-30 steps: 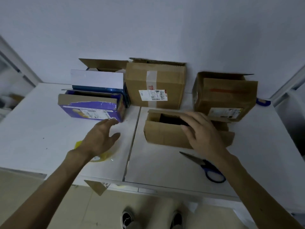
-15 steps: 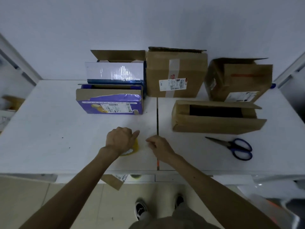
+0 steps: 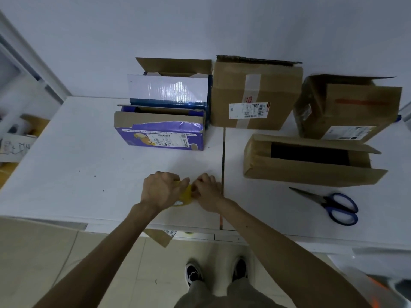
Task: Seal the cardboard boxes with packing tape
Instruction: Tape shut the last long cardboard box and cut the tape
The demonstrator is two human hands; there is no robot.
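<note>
A yellow roll of packing tape stands on the white table near the front edge. My left hand grips the roll from the left. My right hand has its fingertips curled against the roll's right side. To the right lies a low open brown box with its flaps spread. Behind stand a purple open box, a blue-and-white open box, a taped brown box and another brown box with a raised flap.
Blue-handled scissors lie on the table to the right of my hands. A seam runs between the two tabletops. A cardboard scrap sticks out below the table's front edge. A wall stands close behind the boxes.
My right hand left the low open box and came to the tape roll. My left hand closed round the roll. The view shifted so the boxes sit further right.
</note>
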